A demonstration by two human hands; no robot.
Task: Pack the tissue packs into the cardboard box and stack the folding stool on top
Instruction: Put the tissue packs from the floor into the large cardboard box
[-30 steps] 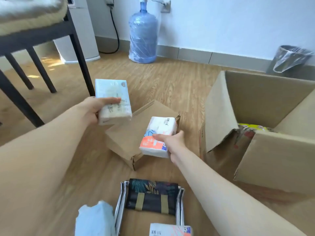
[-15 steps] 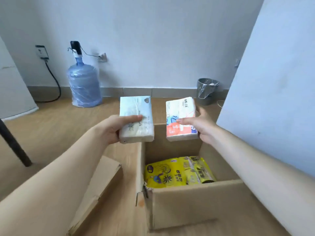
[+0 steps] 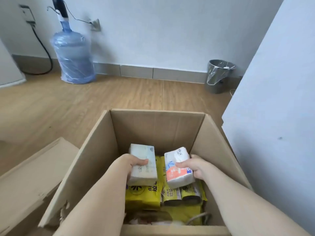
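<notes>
An open cardboard box (image 3: 153,126) stands on the wooden floor right below me. Both my arms reach down into it. My left hand (image 3: 131,163) grips a pale blue-white tissue pack (image 3: 144,167), held flat inside the box on the left. My right hand (image 3: 196,167) grips a white tissue pack with orange and blue print (image 3: 179,171), just to the right of the first. Both packs hover over yellow packages (image 3: 144,195) lying on the box bottom. The folding stool is out of view.
A smaller flattened cardboard box (image 3: 27,181) lies left of the open one. A blue water jug (image 3: 73,55) stands at the back wall, and a metal waste bin (image 3: 219,75) at the back right. A white panel (image 3: 276,116) rises close on the right.
Both hands have lowered the two tissue packs from above the box rim down into the box. My view has tilted down and closer over the box.
</notes>
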